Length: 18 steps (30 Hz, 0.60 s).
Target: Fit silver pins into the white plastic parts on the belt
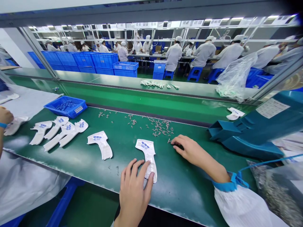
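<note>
Where the hands rest: the left hand (134, 187) lies spread, its fingers (139, 168) pressing flat on the narrow grip of a white pistol-shaped plastic casing (145, 151). The right hand (189, 151) is curled, its fingertips bunched low on the green belt tabletop (180, 186); whether they pinch anything, I cannot tell.

Casing position: at 12 o'clock from the left hand, lying flat on the tabletop, its blue-printed head pointing away from the person.

Casing handling: it looks light, thin and fairly stiff, though the narrow grip may flex; the broad head seems the steadier place to hold.

Silver parts: tiny metal parts (161, 127) lie scattered at 11 o'clock from the right hand, just beside its fingertips; they look too small and slippery for anything but a fingertip pinch.

Nearby casings: a row of similar white casings (68, 127) lies at 9 o'clock.

Blue tray: a blue plastic tray (80, 101) of small parts sits at 10 o'clock.

Right side: a teal plastic chute (246, 140) stands at 3 o'clock.

Far left: a co-worker's hand (6, 115) touches another casing (15, 126).

Beyond: white-coated workers (203, 53) sit by blue crates (104, 61).
</note>
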Motion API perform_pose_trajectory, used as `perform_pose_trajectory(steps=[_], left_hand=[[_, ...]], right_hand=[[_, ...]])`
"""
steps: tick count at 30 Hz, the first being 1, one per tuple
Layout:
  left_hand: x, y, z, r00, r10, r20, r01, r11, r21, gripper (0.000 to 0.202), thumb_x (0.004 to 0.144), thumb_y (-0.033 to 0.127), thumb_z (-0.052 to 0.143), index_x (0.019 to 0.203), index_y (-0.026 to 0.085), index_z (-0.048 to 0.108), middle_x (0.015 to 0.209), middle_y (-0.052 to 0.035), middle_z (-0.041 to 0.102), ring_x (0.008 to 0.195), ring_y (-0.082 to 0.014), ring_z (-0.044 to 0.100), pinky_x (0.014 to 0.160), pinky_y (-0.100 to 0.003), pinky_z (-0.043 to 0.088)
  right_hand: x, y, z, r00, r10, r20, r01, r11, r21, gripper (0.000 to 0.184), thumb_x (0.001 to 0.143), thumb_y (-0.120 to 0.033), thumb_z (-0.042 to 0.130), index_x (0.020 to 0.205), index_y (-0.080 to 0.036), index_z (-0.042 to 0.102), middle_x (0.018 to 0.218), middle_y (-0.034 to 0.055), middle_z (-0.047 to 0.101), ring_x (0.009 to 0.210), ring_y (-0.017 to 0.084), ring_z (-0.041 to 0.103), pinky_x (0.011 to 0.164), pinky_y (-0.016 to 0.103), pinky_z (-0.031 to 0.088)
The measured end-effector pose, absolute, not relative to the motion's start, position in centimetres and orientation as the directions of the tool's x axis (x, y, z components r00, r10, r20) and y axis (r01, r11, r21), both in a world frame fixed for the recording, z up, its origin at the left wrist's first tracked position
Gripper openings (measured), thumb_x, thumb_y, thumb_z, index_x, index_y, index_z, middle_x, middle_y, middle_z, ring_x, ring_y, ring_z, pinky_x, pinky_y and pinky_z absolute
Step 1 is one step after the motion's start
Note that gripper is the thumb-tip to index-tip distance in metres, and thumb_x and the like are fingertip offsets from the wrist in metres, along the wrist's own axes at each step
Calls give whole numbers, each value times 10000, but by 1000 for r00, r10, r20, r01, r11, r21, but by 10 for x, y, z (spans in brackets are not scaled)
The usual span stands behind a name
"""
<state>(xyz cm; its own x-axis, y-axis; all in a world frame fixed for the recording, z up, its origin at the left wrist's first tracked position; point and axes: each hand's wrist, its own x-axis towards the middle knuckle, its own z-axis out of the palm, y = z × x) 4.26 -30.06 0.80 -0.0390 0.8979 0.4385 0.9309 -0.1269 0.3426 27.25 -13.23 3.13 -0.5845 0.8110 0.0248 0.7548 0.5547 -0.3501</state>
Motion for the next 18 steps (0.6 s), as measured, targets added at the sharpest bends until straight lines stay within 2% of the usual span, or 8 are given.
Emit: perform_pose_trajectory(steps=[6, 10, 13, 16, 18], left_hand=[[40, -300, 6, -3, 897, 442, 947, -140, 290, 313, 953, 253, 549, 1255, 279, 626, 1238, -46, 656, 1213, -280, 541, 945, -403, 421], [40, -299, 6, -12, 903, 428, 947, -128, 296, 317, 959, 250, 536, 1265, 280, 619, 1244, -53, 656, 1217, -289, 536, 944, -413, 422], [40, -299, 5, -5, 900, 436, 946, -137, 294, 321, 952, 254, 546, 1263, 282, 620, 1240, -52, 659, 1216, -294, 540, 937, -413, 428], [39, -299, 5, -3, 894, 449, 946, -143, 291, 320, 946, 257, 558, 1257, 282, 628, 1237, -55, 662, 1211, -294, 550, 932, -408, 434], [39, -299, 5, -7, 893, 449, 945, -141, 295, 317, 946, 257, 561, 1254, 279, 631, 1234, -56, 663, 1209, -291, 553, 935, -405, 436]], right_hand=[[273, -132, 30, -512, 859, 15, 794, 479, -374, 64, 913, -237, 514, 902, -222, 575, 912, 61, 657, 826, 225, 607, 713, 341, 465], [272, -132, 28, -468, 882, 52, 815, 454, -359, 124, 906, -337, 559, 919, -216, 584, 930, 75, 650, 834, 234, 606, 728, 349, 466], [270, -132, 31, -463, 886, 41, 817, 444, -367, 126, 919, -311, 521, 873, -216, 589, 905, 74, 659, 809, 229, 609, 709, 341, 457], [268, -134, 41, -436, 900, 8, 814, 398, -424, 149, 913, -302, 511, 851, -213, 614, 879, 72, 686, 787, 224, 620, 689, 332, 450], [265, -139, 51, -416, 909, -30, 791, 346, -505, 176, 909, -337, 527, 863, -211, 640, 868, 65, 699, 765, 216, 620, 676, 321, 447]])
